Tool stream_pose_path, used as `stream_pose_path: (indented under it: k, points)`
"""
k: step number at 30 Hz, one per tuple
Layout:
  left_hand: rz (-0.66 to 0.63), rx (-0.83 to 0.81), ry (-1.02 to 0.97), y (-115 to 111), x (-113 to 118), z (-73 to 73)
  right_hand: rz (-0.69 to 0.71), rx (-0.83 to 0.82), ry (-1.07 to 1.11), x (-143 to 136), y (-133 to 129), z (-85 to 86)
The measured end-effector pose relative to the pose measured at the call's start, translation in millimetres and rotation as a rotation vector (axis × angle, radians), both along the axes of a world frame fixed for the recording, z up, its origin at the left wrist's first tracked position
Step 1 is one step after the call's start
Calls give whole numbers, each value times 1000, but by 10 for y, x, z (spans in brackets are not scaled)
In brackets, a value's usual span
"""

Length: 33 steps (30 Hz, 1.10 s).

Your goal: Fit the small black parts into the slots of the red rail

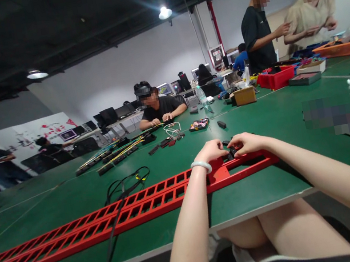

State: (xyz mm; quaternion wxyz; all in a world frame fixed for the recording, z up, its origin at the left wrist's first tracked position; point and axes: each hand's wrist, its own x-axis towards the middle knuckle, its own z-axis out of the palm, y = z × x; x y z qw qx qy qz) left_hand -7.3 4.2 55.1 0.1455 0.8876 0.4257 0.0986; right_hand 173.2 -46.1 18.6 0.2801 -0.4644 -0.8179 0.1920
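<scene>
A long red slotted frame [160, 199] lies across the green table, its right end under my hands. Both hands meet over that end at a small black part [231, 153]. My left hand [211, 150], below a pale bracelet [201, 166], pinches the part from the left. From the right, my right hand [247, 142] grips it with bent fingers. The part's lower side and its contact with the frame are partly hidden by the fingers. A black cable [112, 237] runs over the frame further left.
Beyond the frame lie a small black piece [221, 124], a tray of small parts [198, 124], black strips with yellow wires [121, 155] and a bottle [202, 97]. A red bin [277, 78] stands back right. A person [160, 106] works across the table.
</scene>
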Motion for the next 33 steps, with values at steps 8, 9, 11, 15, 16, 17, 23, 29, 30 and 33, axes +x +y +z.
stream_pose_path:
  k: [8, 9, 11, 15, 16, 17, 23, 29, 30, 33]
  points:
    - [24, 96, -146, -47, -124, -86, -12, -20, -34, -39, 33, 40]
    - [27, 117, -151, -62, -131, -94, -10, -12, -44, -37, 26, 44]
    - [30, 147, -152, -90, -134, -104, -1, 13, -60, -28, 4, 48]
    - [7, 196, -152, -124, -119, -115, 19, 74, -74, -2, -40, 51]
    - [-5, 211, -153, -129, -116, -117, 20, 81, -72, 3, -47, 50]
    - [-13, 225, -150, -133, -116, -118, 21, 84, -67, 6, -50, 48]
    - [-10, 266, -95, -153, -151, -127, -8, 67, -26, 6, -15, 2]
    - [-27, 303, -72, -155, -173, -141, -21, 91, -47, 22, 8, -60]
    - [-22, 305, -68, -160, -173, -139, -25, 91, -52, 20, 5, -63]
    - [1, 302, -70, -181, -171, -132, -33, 86, -65, -1, -17, -56]
